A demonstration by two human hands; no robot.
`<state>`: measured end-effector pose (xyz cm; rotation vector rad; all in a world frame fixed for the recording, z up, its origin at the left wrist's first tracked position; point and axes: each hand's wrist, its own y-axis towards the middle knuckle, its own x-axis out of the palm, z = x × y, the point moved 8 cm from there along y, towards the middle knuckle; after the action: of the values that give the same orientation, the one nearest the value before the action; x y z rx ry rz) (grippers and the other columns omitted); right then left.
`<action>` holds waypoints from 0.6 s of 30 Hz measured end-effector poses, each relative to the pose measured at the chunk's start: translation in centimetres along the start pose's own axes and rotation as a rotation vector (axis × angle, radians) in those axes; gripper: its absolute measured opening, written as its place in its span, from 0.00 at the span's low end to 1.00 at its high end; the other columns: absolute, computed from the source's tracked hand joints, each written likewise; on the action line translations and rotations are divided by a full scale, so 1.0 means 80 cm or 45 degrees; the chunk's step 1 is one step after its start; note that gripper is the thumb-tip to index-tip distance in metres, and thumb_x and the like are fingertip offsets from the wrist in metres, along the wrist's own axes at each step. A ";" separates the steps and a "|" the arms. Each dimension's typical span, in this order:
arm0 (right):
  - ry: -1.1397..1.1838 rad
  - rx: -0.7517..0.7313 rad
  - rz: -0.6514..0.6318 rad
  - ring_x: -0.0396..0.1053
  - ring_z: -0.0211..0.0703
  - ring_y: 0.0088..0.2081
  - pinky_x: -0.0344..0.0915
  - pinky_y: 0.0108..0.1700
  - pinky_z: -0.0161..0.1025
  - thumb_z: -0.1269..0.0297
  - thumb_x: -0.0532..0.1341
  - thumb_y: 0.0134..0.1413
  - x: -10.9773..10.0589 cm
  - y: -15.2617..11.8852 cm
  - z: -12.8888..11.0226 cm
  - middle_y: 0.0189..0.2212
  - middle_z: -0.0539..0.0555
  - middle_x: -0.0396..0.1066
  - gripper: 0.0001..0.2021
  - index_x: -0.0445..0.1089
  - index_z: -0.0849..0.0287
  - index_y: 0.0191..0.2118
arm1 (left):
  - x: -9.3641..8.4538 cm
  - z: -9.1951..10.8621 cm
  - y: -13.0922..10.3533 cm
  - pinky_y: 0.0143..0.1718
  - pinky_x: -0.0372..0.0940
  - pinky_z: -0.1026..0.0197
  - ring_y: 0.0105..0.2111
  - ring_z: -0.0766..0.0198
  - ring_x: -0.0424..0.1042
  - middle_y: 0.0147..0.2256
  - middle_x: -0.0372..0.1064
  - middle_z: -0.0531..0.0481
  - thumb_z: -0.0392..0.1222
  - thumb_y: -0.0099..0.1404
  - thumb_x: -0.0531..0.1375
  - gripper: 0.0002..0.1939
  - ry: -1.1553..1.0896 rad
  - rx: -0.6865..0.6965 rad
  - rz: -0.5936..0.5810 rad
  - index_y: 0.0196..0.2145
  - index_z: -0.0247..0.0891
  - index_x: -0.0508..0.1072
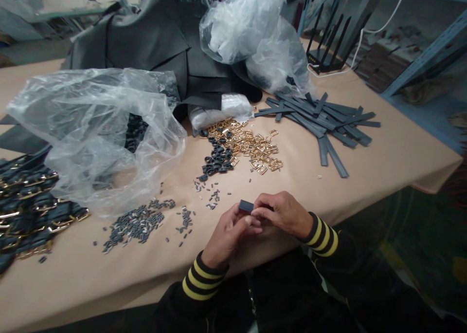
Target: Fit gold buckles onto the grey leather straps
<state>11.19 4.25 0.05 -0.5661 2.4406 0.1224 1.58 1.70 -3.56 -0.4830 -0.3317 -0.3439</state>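
A short dark grey strap piece [246, 206] sticks up between my two hands near the table's front edge. My left hand [231, 233] is closed around it from the left, thumb on top. On the other side, the fingers of my right hand [282, 211] pinch at the strap's right end; anything small between those fingertips is hidden. Beyond my hands lie a heap of gold rectangular buckles [260, 150] and a cluster of small black loops [218, 158]. Left of my hands, many tiny dark grey pieces [134, 223] are scattered on the tabletop.
Loose dark strips [328, 116] lie piled at the right of the table [394, 153]. Crumpled clear plastic bags [109, 143] and dark sheet material [146, 36] take up the back. Straps with gold buckles [32, 211] are stacked at far left; a black router [324, 58] stands back right.
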 end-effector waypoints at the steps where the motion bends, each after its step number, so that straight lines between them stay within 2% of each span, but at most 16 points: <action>1: -0.012 -0.017 0.001 0.65 0.34 0.22 0.58 0.27 0.30 0.64 0.59 0.50 0.001 -0.001 0.000 0.19 0.49 0.70 0.06 0.70 0.59 0.28 | -0.002 -0.002 0.000 0.34 0.66 0.62 0.30 0.67 0.67 0.29 0.66 0.50 0.42 0.55 0.59 0.09 -0.058 -0.026 0.010 0.32 0.33 0.67; 4: 0.141 -0.120 -0.069 0.68 0.36 0.27 0.61 0.32 0.31 0.67 0.56 0.53 0.009 -0.003 -0.004 0.27 0.51 0.73 0.06 0.71 0.59 0.34 | -0.013 -0.005 0.002 0.27 0.64 0.66 0.23 0.71 0.65 0.23 0.64 0.53 0.44 0.56 0.58 0.10 -0.066 -0.012 0.123 0.28 0.33 0.66; 7: 0.338 -0.123 -0.063 0.70 0.37 0.33 0.63 0.38 0.33 0.68 0.55 0.54 0.008 -0.004 -0.002 0.32 0.52 0.73 0.08 0.71 0.60 0.36 | -0.018 -0.002 0.005 0.22 0.60 0.69 0.19 0.73 0.62 0.19 0.62 0.56 0.45 0.56 0.58 0.11 0.094 0.052 0.215 0.30 0.33 0.67; 11: 0.367 -0.030 0.024 0.69 0.39 0.34 0.63 0.40 0.35 0.68 0.56 0.53 0.007 -0.005 0.004 0.31 0.53 0.72 0.07 0.71 0.61 0.33 | -0.022 0.007 0.006 0.21 0.59 0.69 0.17 0.73 0.62 0.19 0.62 0.57 0.45 0.56 0.58 0.12 0.294 0.146 0.336 0.33 0.32 0.68; 15: 0.297 -0.052 0.054 0.68 0.38 0.32 0.62 0.38 0.34 0.69 0.57 0.51 0.008 -0.006 0.000 0.30 0.52 0.72 0.06 0.70 0.61 0.33 | -0.024 -0.002 0.008 0.19 0.59 0.69 0.16 0.72 0.62 0.19 0.62 0.56 0.48 0.55 0.58 0.15 0.202 0.103 0.346 0.32 0.32 0.67; 18: 0.366 -0.009 0.066 0.68 0.38 0.32 0.62 0.37 0.33 0.68 0.57 0.51 0.007 -0.005 0.005 0.29 0.52 0.72 0.05 0.70 0.61 0.32 | -0.027 -0.003 0.009 0.19 0.59 0.69 0.16 0.73 0.62 0.19 0.62 0.56 0.48 0.55 0.58 0.14 0.167 0.148 0.343 0.32 0.32 0.66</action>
<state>11.16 3.78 -0.62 -0.5554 2.7358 0.0750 -0.01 2.67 -4.86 -0.3828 -0.1549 -0.0928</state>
